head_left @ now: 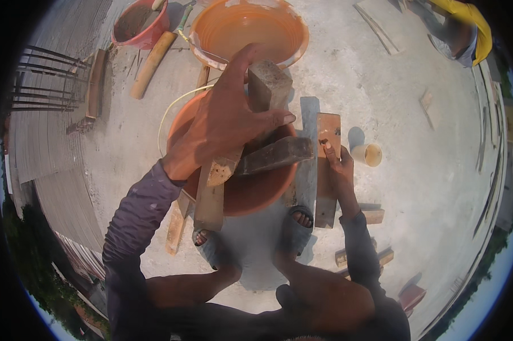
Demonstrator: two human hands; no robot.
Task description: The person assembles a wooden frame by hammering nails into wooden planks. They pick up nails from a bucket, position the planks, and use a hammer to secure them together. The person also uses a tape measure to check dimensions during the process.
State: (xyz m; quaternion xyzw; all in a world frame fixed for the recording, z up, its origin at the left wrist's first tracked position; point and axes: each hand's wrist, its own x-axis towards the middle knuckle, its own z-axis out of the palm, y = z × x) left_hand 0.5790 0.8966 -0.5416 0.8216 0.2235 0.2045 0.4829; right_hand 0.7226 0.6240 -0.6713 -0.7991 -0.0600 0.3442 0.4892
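My left hand [225, 116] is wrapped round a thick grey-brown block [270, 85], thumb on the near side and fingers on the far side. Beneath it, a dark wooden piece [276, 156] and a pale-ended wooden beam [209, 199] lie across an orange basin [256, 199] in front of my feet. My right hand [340, 167] grips the edge of a flat orange-brown board [328, 128], its thumb pressed on the top face. The fingers under the board are hidden. Left of the board lies a long grey strip [308, 122], partly covered.
Beyond the basin stands a wider orange basin [293, 42] holding cloudy water. At the far left are a red bucket [145, 37], a round wooden post [154, 65] and steel bars [49, 88]. A pale cup [370, 154] and wood offcuts [374, 216] lie right. Another person's yellow garment [475, 25] shows far right.
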